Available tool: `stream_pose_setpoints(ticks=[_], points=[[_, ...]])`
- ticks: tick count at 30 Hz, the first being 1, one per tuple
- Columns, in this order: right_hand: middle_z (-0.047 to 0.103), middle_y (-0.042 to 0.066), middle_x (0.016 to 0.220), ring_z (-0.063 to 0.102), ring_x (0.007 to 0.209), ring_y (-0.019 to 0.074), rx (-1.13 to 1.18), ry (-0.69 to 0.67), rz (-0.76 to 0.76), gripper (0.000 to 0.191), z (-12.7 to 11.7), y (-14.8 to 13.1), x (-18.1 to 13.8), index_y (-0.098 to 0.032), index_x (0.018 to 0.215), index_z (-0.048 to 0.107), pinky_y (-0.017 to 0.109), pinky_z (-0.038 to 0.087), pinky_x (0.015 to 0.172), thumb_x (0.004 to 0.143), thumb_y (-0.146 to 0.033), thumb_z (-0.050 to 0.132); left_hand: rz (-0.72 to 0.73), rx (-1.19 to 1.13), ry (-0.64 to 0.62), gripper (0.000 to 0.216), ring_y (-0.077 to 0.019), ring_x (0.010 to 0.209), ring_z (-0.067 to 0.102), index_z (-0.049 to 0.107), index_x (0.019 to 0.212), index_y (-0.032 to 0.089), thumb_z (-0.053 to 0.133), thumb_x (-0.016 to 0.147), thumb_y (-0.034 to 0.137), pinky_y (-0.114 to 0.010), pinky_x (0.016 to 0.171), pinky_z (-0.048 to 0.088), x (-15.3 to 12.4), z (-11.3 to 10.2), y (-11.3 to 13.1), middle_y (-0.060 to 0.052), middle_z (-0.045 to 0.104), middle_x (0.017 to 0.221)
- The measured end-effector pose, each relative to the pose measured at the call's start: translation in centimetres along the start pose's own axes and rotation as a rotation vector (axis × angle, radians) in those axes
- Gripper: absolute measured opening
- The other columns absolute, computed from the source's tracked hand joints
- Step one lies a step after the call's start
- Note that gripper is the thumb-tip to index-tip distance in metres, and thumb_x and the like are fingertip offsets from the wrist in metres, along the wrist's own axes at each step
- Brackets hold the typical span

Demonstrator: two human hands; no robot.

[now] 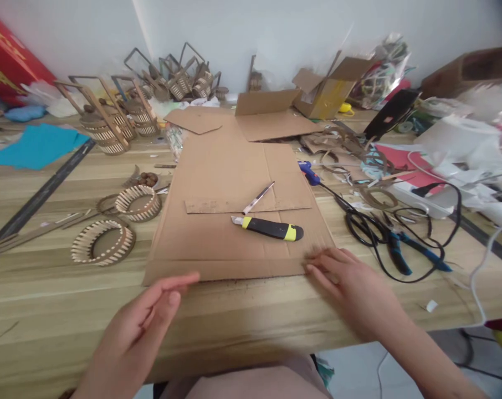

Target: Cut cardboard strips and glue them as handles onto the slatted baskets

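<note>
A flat cardboard sheet (218, 246) lies before me with its near edge towards me. On it rest a box cutter (271, 228) with a black and yellow handle, its blade pointing left, a pen (258, 198) and a narrow cardboard strip (209, 207). My left hand (145, 316) is at the near left edge, fingers stretched out, thumb apart, holding nothing. At the near right corner is my right hand (346, 282), its fingers over the cardboard and slightly blurred; the thumb is apart from them, and nothing shows in its grasp.
Two slatted rings (138, 203) and a bowl of brown balls (147, 179) sit left. Small wooden buckets (105, 130) stand behind them. To the right are a blue glue gun (309, 173), its black cord and pliers (400, 252). An open carton (326, 94) stands at the back.
</note>
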State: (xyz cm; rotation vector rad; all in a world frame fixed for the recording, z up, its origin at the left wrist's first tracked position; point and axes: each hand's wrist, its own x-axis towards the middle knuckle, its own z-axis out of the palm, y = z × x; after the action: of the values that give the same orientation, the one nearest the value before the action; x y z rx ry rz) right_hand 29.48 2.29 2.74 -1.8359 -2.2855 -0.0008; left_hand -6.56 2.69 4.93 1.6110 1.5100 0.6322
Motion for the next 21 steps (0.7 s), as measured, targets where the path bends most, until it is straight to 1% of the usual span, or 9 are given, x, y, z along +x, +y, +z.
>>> stream_pose_setpoints(ticks=[2, 4, 5, 7, 9, 14, 17, 19, 21], points=[[0.068, 0.005, 0.073, 0.066, 0.069, 0.0224, -0.073, -0.01, 0.073, 0.041, -0.4, -0.3, 1.8, -0.023, 0.071, 0.064, 0.034, 0.048, 0.057, 0.098, -0.044, 0.042, 0.404, 0.443, 0.082, 0.052, -0.0334, 0.142, 0.037, 0.052, 0.137, 0.026, 0.04, 0.096, 0.055, -0.058, 0.113, 0.034, 1.2, 0.5, -1.5, -0.007, 0.045, 0.151], [0.068, 0.007, 0.078, 0.066, 0.074, 0.0249, -0.11, 0.063, 0.079, 0.035, -0.3, -0.6, 3.9, -0.021, 0.079, 0.065, 0.036, 0.049, 0.061, 0.097, -0.045, 0.046, 0.626, 0.771, 0.105, 0.066, -0.0341, 0.146, 0.027, 0.03, 0.151, 0.017, 0.035, 0.098, 0.056, -0.056, 0.112, 0.034, 2.3, 1.7, -3.5, -0.014, 0.03, 0.158], [0.069, 0.009, 0.087, 0.067, 0.082, 0.0271, -0.111, 0.102, 0.033, 0.03, 0.0, -0.7, 4.9, -0.02, 0.09, 0.066, 0.038, 0.051, 0.067, 0.095, -0.044, 0.05, 0.703, 0.886, 0.104, 0.069, -0.0332, 0.146, 0.027, 0.022, 0.154, 0.015, 0.033, 0.099, 0.055, -0.054, 0.112, 0.035, 2.6, 2.3, -4.4, -0.015, 0.031, 0.158], [0.068, 0.011, 0.102, 0.064, 0.095, 0.0286, -0.084, 0.1, -0.128, 0.027, 0.8, -1.0, 6.7, -0.019, 0.112, 0.063, 0.04, 0.052, 0.079, 0.093, -0.038, 0.057, 0.766, 1.025, 0.121, 0.077, -0.0335, 0.146, 0.026, 0.012, 0.156, 0.012, 0.031, 0.098, 0.058, -0.052, 0.113, 0.03, 2.8, 3.2, -5.8, -0.016, 0.032, 0.157], [0.067, 0.011, 0.107, 0.063, 0.097, 0.0274, -0.074, 0.041, -0.269, 0.031, 1.7, -1.3, 7.8, -0.019, 0.122, 0.058, 0.041, 0.053, 0.084, 0.091, -0.028, 0.059, 0.784, 1.085, 0.128, 0.082, -0.0337, 0.147, 0.024, 0.009, 0.156, 0.009, 0.031, 0.097, 0.06, -0.05, 0.114, 0.026, 2.6, 3.7, -6.3, -0.017, 0.033, 0.157], [0.067, 0.018, 0.106, 0.063, 0.094, 0.0322, -0.125, 0.026, -0.329, 0.035, 2.8, -1.8, 6.9, -0.009, 0.126, 0.056, 0.046, 0.054, 0.079, 0.094, -0.022, 0.049, 0.801, 1.109, 0.159, 0.084, -0.033, 0.145, 0.027, 0.007, 0.156, 0.008, 0.028, 0.096, 0.062, -0.047, 0.115, 0.021, 2.3, 3.5, -5.8, -0.016, 0.035, 0.156], [0.068, 0.018, 0.105, 0.066, 0.09, 0.0294, 0.183, 0.025, -0.183, 0.038, 2.1, -2.2, 4.4, -0.012, 0.128, 0.055, 0.044, 0.055, 0.076, 0.099, -0.03, 0.035, 0.8, 1.114, 0.155, 0.084, -0.0328, 0.145, 0.028, 0.008, 0.156, 0.007, 0.029, 0.096, 0.062, -0.046, 0.114, 0.021, 2.3, 3.4, -5.8, -0.017, 0.035, 0.156], [0.069, 0.014, 0.101, 0.067, 0.084, 0.024, 0.579, -0.036, 0.055, 0.04, 1.1, -2.6, 2.4, -0.018, 0.126, 0.054, 0.038, 0.056, 0.073, 0.102, -0.037, 0.03, 0.799, 1.109, 0.156, 0.084, -0.0331, 0.144, 0.029, 0.01, 0.156, 0.007, 0.031, 0.095, 0.062, -0.046, 0.113, 0.022, 2.4, 3.5, -6.0, -0.017, 0.035, 0.156], [0.069, 0.009, 0.094, 0.063, 0.071, 0.0188, 1.011, -0.124, 0.341, 0.04, 0.0, -3.1, 0.5, -0.022, 0.123, 0.055, 0.031, 0.054, 0.061, 0.1, -0.048, 0.034, 0.805, 1.097, 0.165, 0.085, -0.0335, 0.144, 0.03, 0.011, 0.156, 0.008, 0.033, 0.095, 0.062, -0.047, 0.113, 0.023, 2.4, 3.6, -6.2, -0.017, 0.036, 0.155]])
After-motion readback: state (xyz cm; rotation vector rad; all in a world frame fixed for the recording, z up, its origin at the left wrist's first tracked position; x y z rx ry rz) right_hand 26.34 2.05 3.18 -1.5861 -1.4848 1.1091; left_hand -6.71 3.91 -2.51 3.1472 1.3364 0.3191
